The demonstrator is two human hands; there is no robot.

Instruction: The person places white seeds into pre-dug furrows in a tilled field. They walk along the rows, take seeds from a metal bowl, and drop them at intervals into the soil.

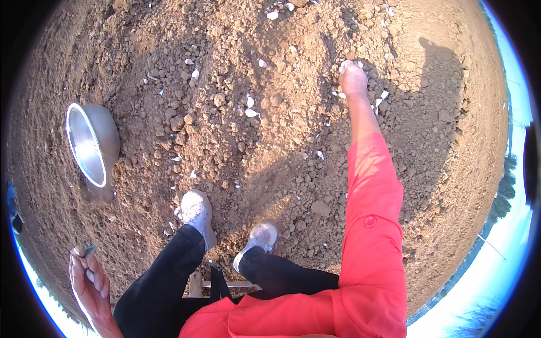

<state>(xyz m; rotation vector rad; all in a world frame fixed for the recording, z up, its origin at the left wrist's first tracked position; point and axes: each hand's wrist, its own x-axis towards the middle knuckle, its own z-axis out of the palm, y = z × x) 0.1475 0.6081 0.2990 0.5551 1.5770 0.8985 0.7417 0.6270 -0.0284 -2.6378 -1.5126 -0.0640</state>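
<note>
My right hand (353,79) reaches down to the loose soil at the upper right, its fingers at the ground among white garlic cloves (378,101). Whether it grips a clove cannot be made out for sure. My left hand (89,272) is raised at the lower left, fingers curled around a pale garlic clove (90,276), with a small green thing (90,249) at the fingertips. More cloves lie scattered on the soil in front of me, among them a pair near the middle (251,113) and one at the top (272,15).
A metal basin (101,139) lies tilted on the soil at the left. My two shoes (198,211) stand on the ground, with part of a wooden stool (195,284) between my legs. Clods cover the field. Part of a person (12,205) shows at the far left edge.
</note>
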